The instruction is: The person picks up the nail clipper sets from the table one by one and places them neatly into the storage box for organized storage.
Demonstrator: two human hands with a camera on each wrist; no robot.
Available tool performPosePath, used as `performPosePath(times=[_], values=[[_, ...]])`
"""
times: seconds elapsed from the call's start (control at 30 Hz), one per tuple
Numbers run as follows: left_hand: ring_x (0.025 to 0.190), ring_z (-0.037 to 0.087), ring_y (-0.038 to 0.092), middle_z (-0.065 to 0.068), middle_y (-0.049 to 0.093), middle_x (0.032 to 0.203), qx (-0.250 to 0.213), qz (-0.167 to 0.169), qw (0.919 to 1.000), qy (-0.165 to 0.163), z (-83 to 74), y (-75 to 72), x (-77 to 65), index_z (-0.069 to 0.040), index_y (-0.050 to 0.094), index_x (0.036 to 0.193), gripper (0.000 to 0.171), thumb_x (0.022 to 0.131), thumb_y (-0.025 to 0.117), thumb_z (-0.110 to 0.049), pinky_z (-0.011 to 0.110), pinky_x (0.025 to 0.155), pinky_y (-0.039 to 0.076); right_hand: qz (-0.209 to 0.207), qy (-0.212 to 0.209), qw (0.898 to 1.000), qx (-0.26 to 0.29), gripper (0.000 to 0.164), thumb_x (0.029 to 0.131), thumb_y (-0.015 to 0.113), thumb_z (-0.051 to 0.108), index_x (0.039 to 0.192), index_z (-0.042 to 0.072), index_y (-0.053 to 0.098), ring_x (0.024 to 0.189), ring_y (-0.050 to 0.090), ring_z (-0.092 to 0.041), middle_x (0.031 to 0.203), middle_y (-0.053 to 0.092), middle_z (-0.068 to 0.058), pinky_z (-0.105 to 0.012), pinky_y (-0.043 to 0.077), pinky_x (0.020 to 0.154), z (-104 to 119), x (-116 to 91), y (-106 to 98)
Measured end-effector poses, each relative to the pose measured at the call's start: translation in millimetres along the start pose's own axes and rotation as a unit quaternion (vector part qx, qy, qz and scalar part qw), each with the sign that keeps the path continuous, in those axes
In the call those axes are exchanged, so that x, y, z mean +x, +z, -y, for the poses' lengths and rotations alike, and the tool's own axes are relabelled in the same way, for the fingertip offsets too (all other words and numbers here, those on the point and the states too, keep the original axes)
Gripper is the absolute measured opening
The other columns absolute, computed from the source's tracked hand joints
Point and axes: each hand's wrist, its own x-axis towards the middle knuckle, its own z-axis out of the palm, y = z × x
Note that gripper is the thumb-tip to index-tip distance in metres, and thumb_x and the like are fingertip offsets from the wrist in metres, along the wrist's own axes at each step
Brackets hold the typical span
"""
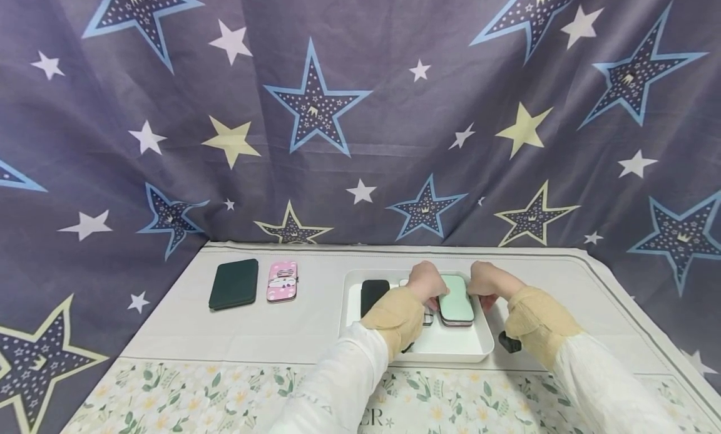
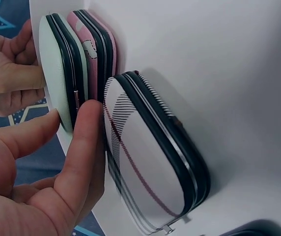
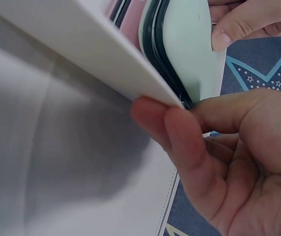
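A mint green clasp case (image 1: 456, 299) lies on a pink clasp case (image 2: 100, 49) at the right side of a white tray (image 1: 450, 357). My left hand (image 1: 426, 281) pinches the mint case's left edge, thumb on its top face and index finger at its side. Left of it, partly under that hand, is a white plaid case (image 2: 145, 152). My right hand (image 1: 492, 281) grips the tray's right wall, fingers outside and thumb inside by the mint case's corner (image 3: 192, 73).
A black case (image 1: 373, 294) occupies the tray's left part. Farther left on the table lie a dark green case (image 1: 234, 284) and a pink patterned case (image 1: 282, 281). A star-patterned curtain (image 1: 360, 139) hangs behind the table, and floral cloth (image 1: 186, 393) covers the near part.
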Motion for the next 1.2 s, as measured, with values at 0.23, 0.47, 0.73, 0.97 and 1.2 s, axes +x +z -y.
performPosePath(times=[0.23,0.47,0.73,0.97,1.2], values=[[0.061,0.027,0.07,0.018,0.064,0.061,0.004,0.033,0.9993,0.017,-1.7,-6.7,-4.9,0.012,0.059,0.093,0.025,0.078,0.072,-0.004,0.028,0.051,0.057,-0.002,-0.005,1.0,0.009,0.008,0.076,0.047,-0.004,0.078,-0.006,0.055,0.04,0.06,-0.015,0.054,0.06,-0.013,-0.03,0.056,0.047,-2,2,0],[0.063,0.027,0.07,0.017,0.063,0.063,0.041,0.074,0.9956,0.041,-8.6,-25.1,-15.8,0.01,0.057,0.112,0.038,0.086,0.066,-0.015,0.028,0.054,0.057,-0.002,0.003,1.0,0.007,0.01,0.077,0.048,-0.004,0.08,-0.008,0.056,0.041,0.06,-0.016,0.054,0.061,-0.013,-0.029,0.055,0.046,1,0,0],[0.061,0.024,0.069,0.017,0.067,0.088,0.044,0.089,0.99,0.1,-19.8,-66.0,-38.6,0.008,0.052,0.123,0.052,0.089,0.065,-0.029,0.027,0.057,0.057,-0.003,-0.002,1.0,0.016,0.015,0.076,0.049,-0.003,0.087,-0.012,0.056,0.041,0.06,-0.016,0.054,0.061,-0.013,-0.029,0.055,0.045,2,-2,0],[0.063,0.016,0.068,0.011,0.064,0.082,0.025,0.072,0.9841,0.16,-20.8,-114.6,-63.3,0.005,0.061,0.104,0.041,0.09,0.063,-0.034,0.025,0.063,0.057,-0.001,0.004,1.0,0.001,0.009,0.076,0.049,-0.004,0.08,-0.008,0.056,0.041,0.06,-0.015,0.054,0.061,-0.013,-0.029,0.055,0.046,4,-2,-1],[0.086,0.017,0.069,0.016,0.061,0.123,0.081,0.019,0.9777,0.193,-9.0,-156.8,-86.1,0.002,0.043,0.138,0.066,0.091,0.058,-0.042,0.036,0.098,0.046,-0.002,0.002,1.0,0.001,0.006,0.077,0.049,-0.004,0.077,-0.005,0.055,0.042,0.06,-0.015,0.055,0.06,-0.013,-0.028,0.055,0.046,0,1,1]])
